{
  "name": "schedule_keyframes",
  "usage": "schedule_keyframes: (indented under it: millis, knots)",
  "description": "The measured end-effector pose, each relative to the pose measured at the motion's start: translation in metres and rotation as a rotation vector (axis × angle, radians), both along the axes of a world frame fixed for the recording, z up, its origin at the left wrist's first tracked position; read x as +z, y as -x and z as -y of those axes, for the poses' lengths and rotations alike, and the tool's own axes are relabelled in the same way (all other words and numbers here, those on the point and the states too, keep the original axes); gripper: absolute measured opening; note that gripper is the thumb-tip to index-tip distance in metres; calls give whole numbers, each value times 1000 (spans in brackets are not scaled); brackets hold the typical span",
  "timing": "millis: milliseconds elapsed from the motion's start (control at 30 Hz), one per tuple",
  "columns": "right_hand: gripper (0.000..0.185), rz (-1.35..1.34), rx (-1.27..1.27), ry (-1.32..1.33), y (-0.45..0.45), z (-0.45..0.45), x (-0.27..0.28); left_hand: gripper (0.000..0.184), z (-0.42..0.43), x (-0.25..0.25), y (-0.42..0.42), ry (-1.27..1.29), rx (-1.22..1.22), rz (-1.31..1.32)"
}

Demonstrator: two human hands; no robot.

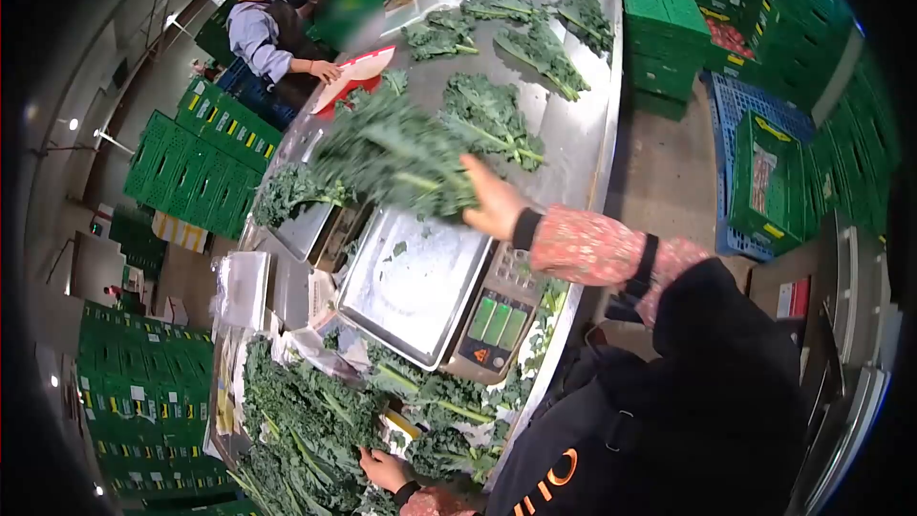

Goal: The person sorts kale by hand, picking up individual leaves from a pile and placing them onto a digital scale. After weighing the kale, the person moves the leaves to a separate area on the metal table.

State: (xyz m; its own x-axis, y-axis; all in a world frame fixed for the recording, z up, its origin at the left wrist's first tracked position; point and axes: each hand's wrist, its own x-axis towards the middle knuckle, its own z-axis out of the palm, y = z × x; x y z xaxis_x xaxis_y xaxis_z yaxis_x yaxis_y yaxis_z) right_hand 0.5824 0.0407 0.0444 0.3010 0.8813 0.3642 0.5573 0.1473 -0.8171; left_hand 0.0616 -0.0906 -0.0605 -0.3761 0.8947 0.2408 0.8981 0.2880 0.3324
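The left hand (384,468), half-curled, is at the dark-green curly kale heap (306,406); its hold I cannot tell. Beside the rectangular metal tray (415,277), the right hand (495,198) is closed on a leafy green kale bunch (392,158); firm stem-end grip should keep it together.

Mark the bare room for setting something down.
Mostly bare: the rectangular silver metal pan, beside the green-lit display, with leaf scraps. Bare: the grey steel tabletop between curly green kale bunches and its near edge. Crowded: the dark kale heap around the left hand.
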Motion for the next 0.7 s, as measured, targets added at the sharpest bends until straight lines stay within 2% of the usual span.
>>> schedule_keyframes:
  millis: [100, 133, 200, 233, 267, 300, 367, 400, 467, 500, 567, 600, 700]
  knots:
    - [78, -24, -208, -168, -60, -1, -27, 41, -4, 4, -7, 12, 91, 28]
    - [78, -6, -296, -161, -76, 2, -24, 38, -6, 6, -10, 31, 147, 40]
    - [80, -141, -397, -119, -108, 0, -34, 35, -14, 17, -26, 121, 313, 28]
    - [80, -40, -493, -136, -128, -8, -57, 36, -13, 23, -31, 109, 289, 83]
    - [80, -120, -522, 33, -140, -10, -56, 38, -9, 23, -24, 92, 204, 70]
    - [80, -59, -577, 8, -159, -22, -85, 41, -4, 22, -20, 77, 118, 50]
    - [81, -92, -572, 251, -176, -32, -86, 40, -8, 43, -44, 189, 270, 70]
    - [81, -93, -559, 240, -178, -39, -91, 40, -8, 40, -44, 178, 285, 54]
    - [83, 38, -535, 404, -176, -55, -108, 40, -7, 28, -35, 161, 308, 30]
    - [83, 32, -527, 400, -169, -62, -114, 40, -7, 22, -30, 193, 323, 19]
    - [86, 56, -511, 550, -145, -76, -115, 40, -10, 21, -31, 225, 344, 2]
    - [88, 31, -495, 548, -135, -83, -115, 39, -10, 22, -35, 238, 372, -5]
    - [76, -13, -403, 489, -111, -106, -117, 41, -7, 10, -24, 252, 366, 9]
